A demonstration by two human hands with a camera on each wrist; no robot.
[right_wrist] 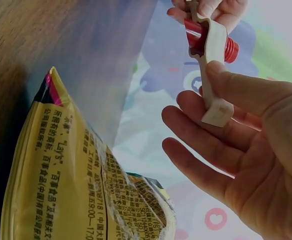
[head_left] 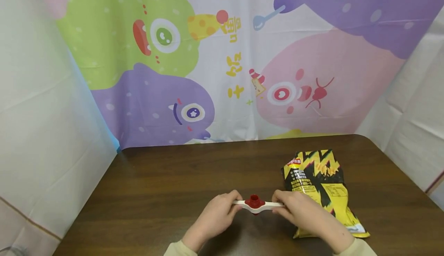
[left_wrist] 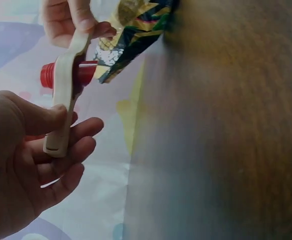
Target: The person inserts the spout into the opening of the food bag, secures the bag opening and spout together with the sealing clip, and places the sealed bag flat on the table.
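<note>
A cream-white bag clip (head_left: 267, 206) with a red pour spout (head_left: 254, 201) in its middle is held level above the table. Its left end is pinched between thumb and fingers of my left hand (head_left: 218, 211). My right hand (head_left: 300, 208) pinches the opposite end. In the left wrist view the threaded red neck (left_wrist: 47, 75) sticks out of one side of the clip (left_wrist: 63, 90), with a red tube on the other. The right wrist view shows the clip (right_wrist: 216, 45) apart from the chip bag (right_wrist: 61, 175). Whether the clip is fastened, I cannot tell.
On the right of the brown wooden table (head_left: 156, 186) lies the yellow and black chip bag (head_left: 333, 192), partly behind my right hand and forearm. A cloth with cartoon monsters (head_left: 236, 113) hangs at the table's far edge. White sheeting (head_left: 45, 94) covers the left side.
</note>
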